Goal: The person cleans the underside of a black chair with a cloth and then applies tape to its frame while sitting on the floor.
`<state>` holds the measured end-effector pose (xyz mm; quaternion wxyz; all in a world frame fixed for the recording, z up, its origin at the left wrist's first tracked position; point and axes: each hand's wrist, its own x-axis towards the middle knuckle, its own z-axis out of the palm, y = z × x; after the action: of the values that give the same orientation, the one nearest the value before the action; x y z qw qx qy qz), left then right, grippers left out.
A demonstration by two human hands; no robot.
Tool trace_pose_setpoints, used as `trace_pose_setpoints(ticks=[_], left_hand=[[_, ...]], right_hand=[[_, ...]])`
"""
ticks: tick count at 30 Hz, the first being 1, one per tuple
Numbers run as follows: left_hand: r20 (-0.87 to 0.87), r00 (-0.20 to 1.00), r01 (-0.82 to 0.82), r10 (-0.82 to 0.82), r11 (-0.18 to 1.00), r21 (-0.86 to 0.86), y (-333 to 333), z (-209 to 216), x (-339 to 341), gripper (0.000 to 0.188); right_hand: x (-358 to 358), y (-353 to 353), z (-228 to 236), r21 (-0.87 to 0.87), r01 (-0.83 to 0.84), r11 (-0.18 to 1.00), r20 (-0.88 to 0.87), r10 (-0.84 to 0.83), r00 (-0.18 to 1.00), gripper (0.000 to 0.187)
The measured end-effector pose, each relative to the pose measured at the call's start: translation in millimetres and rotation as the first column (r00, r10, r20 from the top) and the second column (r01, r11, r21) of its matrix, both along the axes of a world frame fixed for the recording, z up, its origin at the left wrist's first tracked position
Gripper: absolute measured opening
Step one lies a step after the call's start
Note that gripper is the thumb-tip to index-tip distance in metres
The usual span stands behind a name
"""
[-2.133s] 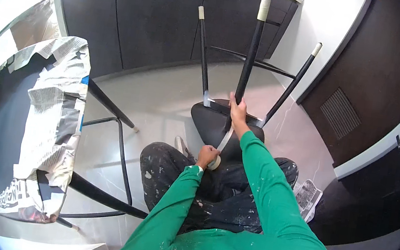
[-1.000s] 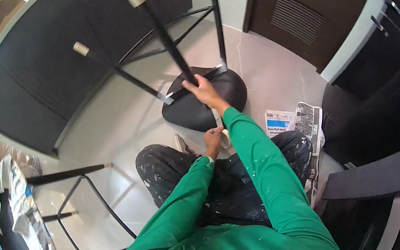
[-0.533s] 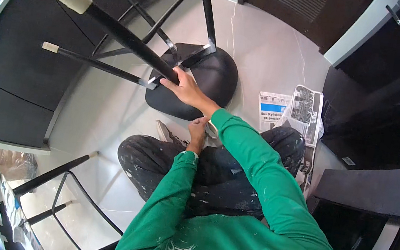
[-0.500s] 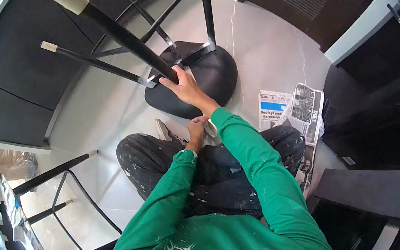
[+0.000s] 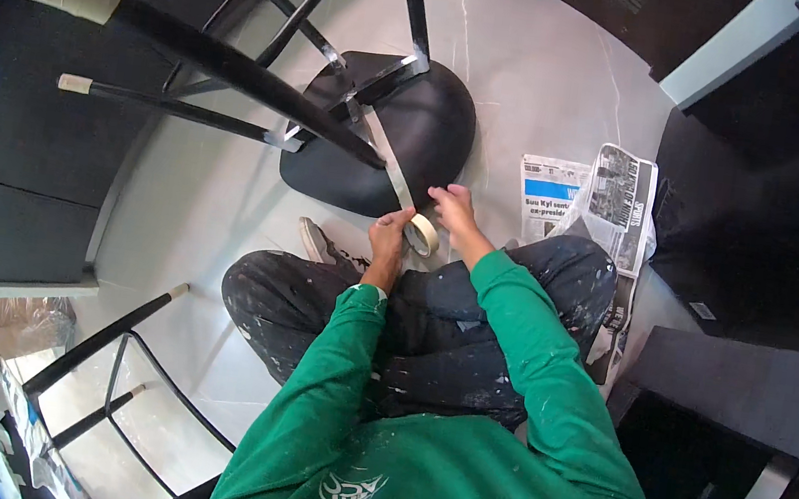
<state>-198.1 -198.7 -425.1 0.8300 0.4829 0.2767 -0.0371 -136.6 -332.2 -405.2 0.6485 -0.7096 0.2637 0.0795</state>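
Observation:
An upturned black stool (image 5: 242,67) rests with its round seat on the floor and its legs in the air, pale tape wrapped round the leg ends. From near the leg joint a strip of masking tape (image 5: 393,163) stretches toward me over the seat's underside. It runs down to the masking tape roll (image 5: 424,237). My left hand (image 5: 386,243) is closed, pinching the tape right at the roll. My right hand (image 5: 456,213) is just beyond the roll, its fingers partly apart, holding nothing that I can see.
At lower left stands another black metal frame (image 5: 113,394) with taped ends, newspaper beside it. More newspaper (image 5: 618,203) lies on the floor to my right. Dark cabinets (image 5: 754,236) are at the right; a dark panel (image 5: 20,139) is at the left. My crossed legs are below my hands.
My right hand has left the stool leg and come down beside the tape roll. The tape strip and roll now show plainly. My left hand stays about where it was.

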Motion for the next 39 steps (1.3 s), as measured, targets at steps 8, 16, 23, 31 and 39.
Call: trace_pose_setpoints(ticks=[8,16,23,31,39], left_hand=[[-0.037,0.999,0.039,-0.040,0.999,-0.038,15,-17,-8,0.019],[-0.210,0.962,0.149,-0.174,0.980,-0.128,25,-20,-5,0.033],[-0.122,0.992,0.027,-0.032,0.999,-0.040,20,-4,-3,0.037],[-0.028,1.000,0.011,-0.013,0.996,-0.088,19,9,-3,0.037],[-0.070,0.997,-0.021,0.020,0.999,-0.024,21,0,-3,0.026]], right_hand=[[-17,17,-10,0.576,-0.045,0.816,-0.293,0.257,0.921,0.037],[-14,17,-25,0.350,-0.218,0.911,-0.154,0.286,0.946,0.020],[-19,19,-13,0.338,-0.238,0.910,-0.067,0.276,0.959,0.022],[-24,23,17,0.200,-0.356,0.913,-0.017,0.367,0.930,0.036],[-39,24,29,-0.032,-0.531,0.847,-0.207,0.514,0.832,0.037]])
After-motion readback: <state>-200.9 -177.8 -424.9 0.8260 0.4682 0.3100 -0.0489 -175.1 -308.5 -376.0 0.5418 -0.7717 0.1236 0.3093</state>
